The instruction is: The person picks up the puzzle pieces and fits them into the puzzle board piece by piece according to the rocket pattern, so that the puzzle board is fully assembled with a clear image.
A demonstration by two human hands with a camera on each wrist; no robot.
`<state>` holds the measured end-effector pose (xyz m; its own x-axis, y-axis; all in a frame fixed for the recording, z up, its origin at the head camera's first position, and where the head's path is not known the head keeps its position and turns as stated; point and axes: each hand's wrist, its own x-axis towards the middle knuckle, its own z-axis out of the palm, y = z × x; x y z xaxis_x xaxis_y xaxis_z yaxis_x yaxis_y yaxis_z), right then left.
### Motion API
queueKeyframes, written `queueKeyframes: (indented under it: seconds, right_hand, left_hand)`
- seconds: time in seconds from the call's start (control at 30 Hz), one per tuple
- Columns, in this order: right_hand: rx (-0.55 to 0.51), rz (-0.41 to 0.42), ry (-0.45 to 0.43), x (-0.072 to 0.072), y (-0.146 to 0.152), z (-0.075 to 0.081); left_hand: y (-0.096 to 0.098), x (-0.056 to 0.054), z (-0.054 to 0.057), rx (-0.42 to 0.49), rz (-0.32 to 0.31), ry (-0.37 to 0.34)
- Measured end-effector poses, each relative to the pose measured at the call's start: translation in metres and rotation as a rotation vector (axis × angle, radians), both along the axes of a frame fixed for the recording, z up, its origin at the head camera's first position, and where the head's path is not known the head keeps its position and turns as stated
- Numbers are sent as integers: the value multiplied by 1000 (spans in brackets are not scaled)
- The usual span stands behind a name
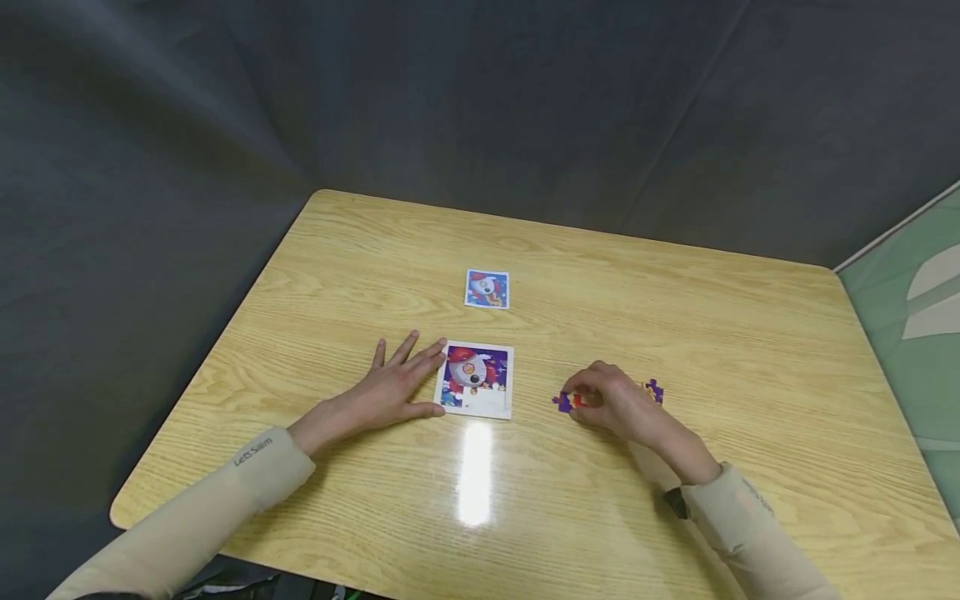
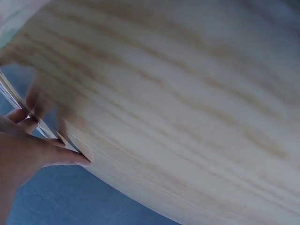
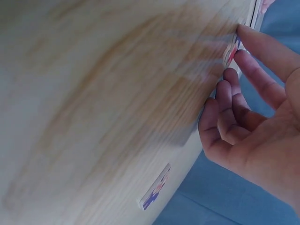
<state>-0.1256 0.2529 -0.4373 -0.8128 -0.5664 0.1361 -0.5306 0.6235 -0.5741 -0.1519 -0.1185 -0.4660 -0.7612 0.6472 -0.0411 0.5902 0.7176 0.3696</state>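
A square puzzle board [image 1: 477,414] with a white border lies on the table, partly filled with a purple, red and white picture; its lower part shows bare white. My left hand [image 1: 393,387] rests with spread fingers along the board's left edge, the thumb at its lower left corner. To the right, my right hand [image 1: 615,400] pinches a purple and red puzzle piece [image 1: 565,402] between thumb and index finger, down at the tabletop. The other fingers curl loosely in the right wrist view. Another puzzle piece [image 1: 655,390] lies just beyond that hand, partly hidden by it.
Behind the board lies a small square picture card [image 1: 487,289] with a similar picture in lighter blue. The wood-grain table [image 1: 720,325] has rounded corners and a dark cloth [image 1: 480,108] behind it. A green panel [image 1: 930,350] stands at the right.
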Motion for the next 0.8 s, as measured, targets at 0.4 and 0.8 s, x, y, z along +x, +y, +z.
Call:
queueKeyframes:
  seconds: [0.4,0.8]
  right_hand:
    - [54,-33,5,2,-4,0]
    - [71,30,174,2,-17,2]
  left_hand:
    - [0,0,0,0,1,-3]
    - [0,0,0,-3,3,7]
